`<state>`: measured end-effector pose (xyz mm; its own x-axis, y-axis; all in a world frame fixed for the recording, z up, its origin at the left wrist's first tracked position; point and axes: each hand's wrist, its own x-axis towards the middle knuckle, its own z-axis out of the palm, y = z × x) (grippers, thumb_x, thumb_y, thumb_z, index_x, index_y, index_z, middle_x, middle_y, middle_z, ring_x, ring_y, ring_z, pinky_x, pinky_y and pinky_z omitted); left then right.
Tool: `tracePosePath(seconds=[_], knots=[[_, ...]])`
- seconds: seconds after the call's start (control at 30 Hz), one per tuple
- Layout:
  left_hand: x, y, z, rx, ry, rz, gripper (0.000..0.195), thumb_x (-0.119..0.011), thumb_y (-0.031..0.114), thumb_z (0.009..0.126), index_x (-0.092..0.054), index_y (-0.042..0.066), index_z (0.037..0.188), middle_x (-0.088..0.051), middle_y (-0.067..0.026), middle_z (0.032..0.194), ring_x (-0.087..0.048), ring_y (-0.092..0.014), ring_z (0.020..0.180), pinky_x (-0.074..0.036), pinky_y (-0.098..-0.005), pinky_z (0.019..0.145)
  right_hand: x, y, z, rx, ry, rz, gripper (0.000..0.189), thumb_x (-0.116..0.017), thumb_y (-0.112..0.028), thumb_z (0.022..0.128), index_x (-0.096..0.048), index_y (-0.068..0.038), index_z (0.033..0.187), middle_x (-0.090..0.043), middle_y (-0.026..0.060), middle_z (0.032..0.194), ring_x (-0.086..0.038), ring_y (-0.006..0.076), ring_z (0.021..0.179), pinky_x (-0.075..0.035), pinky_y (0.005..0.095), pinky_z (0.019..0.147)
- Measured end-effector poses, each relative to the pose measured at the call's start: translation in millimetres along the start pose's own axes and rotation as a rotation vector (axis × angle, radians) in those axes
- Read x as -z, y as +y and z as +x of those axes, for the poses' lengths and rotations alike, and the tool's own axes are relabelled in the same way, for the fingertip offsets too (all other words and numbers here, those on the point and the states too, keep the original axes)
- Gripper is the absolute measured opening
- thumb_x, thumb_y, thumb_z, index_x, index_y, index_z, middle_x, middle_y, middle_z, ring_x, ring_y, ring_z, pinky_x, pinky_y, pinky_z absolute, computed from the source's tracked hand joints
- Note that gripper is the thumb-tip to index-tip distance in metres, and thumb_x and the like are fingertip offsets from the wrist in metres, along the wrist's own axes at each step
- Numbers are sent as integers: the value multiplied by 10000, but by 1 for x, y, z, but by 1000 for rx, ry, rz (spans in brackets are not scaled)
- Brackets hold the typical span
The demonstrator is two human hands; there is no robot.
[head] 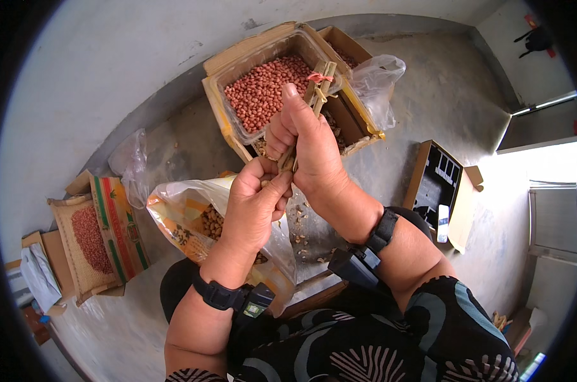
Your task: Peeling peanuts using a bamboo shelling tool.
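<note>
My right hand point(310, 138) is closed around a split bamboo or wooden clamp point(320, 88), its thumb pointing up. Red string point(320, 77) binds the clamp near its upper end. At the clamp's lower tip, my left hand point(252, 205) pinches with thumb and fingers. A small tan thing, apparently an unshelled peanut point(265, 183), shows among the left fingers, mostly hidden. Beneath that hand stands an open plastic bag point(174, 210) of unshelled peanuts point(212, 222). Beyond both hands, a clear plastic tub point(231, 131) of red shelled peanuts point(264, 90) rests on a cardboard box point(365, 126).
Shell bits point(299, 229) litter the concrete floor point(174, 143). At left sits a woven sack point(121, 224) beside a cardboard box point(69, 277). A box with a black insert point(436, 181) lies at right. Clear plastic bags point(377, 83) hang by the far box.
</note>
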<state>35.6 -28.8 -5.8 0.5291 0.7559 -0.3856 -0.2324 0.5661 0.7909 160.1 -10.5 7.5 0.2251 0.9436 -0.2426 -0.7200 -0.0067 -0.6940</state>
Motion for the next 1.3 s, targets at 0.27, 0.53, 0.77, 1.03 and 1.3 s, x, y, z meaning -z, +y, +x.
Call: tracePosePath(seconds=[0.27,0.53,0.77,1.03,1.3], knots=[[5,3,2,53,0,-88,131,-668,107,861,-556,57,905,-562,-11,689,-437,-20,506,-292,-136,420,6,4,5,20,7,24,407,-521,-417,939,-365,-131,695,-380,12,644,-391,138,587,-376,283,524],[8,-3,5,99,1,-204,140,-699,112,837,-572,66,876,-570,-10,695,-460,-31,512,-308,-133,417,3,6,0,-40,8,11,413,-516,-392,943,-335,-138,673,-359,8,618,-356,126,556,-345,269,499],[5,0,4,49,-36,-143,152,-695,107,838,-573,60,914,-561,4,707,-448,-30,525,-285,-138,423,-3,0,-4,-11,-9,35,448,-532,-392,935,-305,-146,638,-322,-5,572,-325,115,522,-305,262,464],[10,-1,2,68,-72,-207,128,-639,116,881,-565,45,958,-559,-12,760,-455,-38,556,-290,-140,437,0,7,-1,70,13,-115,462,-534,-420,934,-331,-131,637,-353,6,585,-349,124,518,-340,272,472],[3,1,2,49,-46,-208,159,-645,123,880,-578,51,1005,-555,8,759,-459,-36,563,-285,-139,438,2,6,-3,39,-37,-61,448,-526,-401,943,-351,-126,636,-357,3,580,-362,119,515,-334,271,463]])
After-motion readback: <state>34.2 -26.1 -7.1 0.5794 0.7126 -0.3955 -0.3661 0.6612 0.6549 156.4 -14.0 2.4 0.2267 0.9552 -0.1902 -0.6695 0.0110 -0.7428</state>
